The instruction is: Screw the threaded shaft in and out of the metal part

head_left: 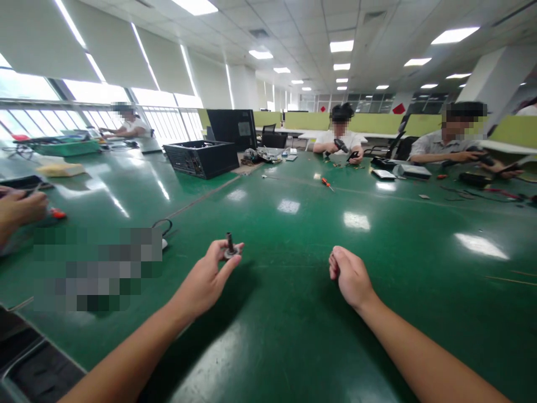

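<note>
My left hand (pixel 205 284) is closed around a small metal shaft with a round flange (pixel 230 244), gripped by the flange between thumb and fingers. The dark shaft points upward above the fingertips. To the right, my right hand (pixel 353 277) is curled into a loose fist over the green table (pixel 289 313). Its fingers are folded inward, so I cannot see whether anything is inside them. A wide gap separates the two hands.
An orange screwdriver (pixel 326 183) lies farther back. A black computer case (pixel 201 159) stands at the back left, beside a pile of parts (pixel 258 157). Another person's hand (pixel 23 208) is at the left edge. Across the table, two people hold power drills (pixel 340 145).
</note>
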Demonstrator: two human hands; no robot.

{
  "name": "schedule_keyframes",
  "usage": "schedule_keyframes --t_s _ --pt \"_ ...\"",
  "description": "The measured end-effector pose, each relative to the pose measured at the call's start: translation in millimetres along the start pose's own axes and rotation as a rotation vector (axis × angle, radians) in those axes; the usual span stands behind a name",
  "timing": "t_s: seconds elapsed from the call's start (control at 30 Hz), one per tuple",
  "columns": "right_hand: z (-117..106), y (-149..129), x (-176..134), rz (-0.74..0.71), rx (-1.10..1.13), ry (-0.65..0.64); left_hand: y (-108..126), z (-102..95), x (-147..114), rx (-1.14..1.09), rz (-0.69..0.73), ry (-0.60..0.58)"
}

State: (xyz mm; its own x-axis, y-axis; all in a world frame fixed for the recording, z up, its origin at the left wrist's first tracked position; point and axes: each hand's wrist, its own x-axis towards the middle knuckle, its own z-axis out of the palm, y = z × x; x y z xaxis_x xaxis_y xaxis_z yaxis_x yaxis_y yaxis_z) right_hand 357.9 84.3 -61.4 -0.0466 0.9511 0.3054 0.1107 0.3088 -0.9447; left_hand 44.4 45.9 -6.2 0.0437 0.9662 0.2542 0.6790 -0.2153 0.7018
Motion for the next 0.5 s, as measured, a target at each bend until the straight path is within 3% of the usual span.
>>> schedule_keyframes --t_s 0.17,0.3,0.4,0.5 --pt "4.2 -13.2 -4.7 -0.049 -0.182 -0.045 -44.0 -37.4 -53.5 0.232 -0.069 0.040" --pt "8.8 -20.5 -7.4 -0.049 -0.160 -0.088 -66.9 -58.9 -76.2 0.341 -0.096 0.061" --pt "12.2 -26.6 -9.6 0.000 -0.086 -0.137 -68.5 -71.5 -85.4 0.399 -0.083 0.100" --pt "18.0 -37.4 -16.6 0.144 0.069 -0.278 -50.9 -73.3 -93.7 0.481 0.009 0.305"
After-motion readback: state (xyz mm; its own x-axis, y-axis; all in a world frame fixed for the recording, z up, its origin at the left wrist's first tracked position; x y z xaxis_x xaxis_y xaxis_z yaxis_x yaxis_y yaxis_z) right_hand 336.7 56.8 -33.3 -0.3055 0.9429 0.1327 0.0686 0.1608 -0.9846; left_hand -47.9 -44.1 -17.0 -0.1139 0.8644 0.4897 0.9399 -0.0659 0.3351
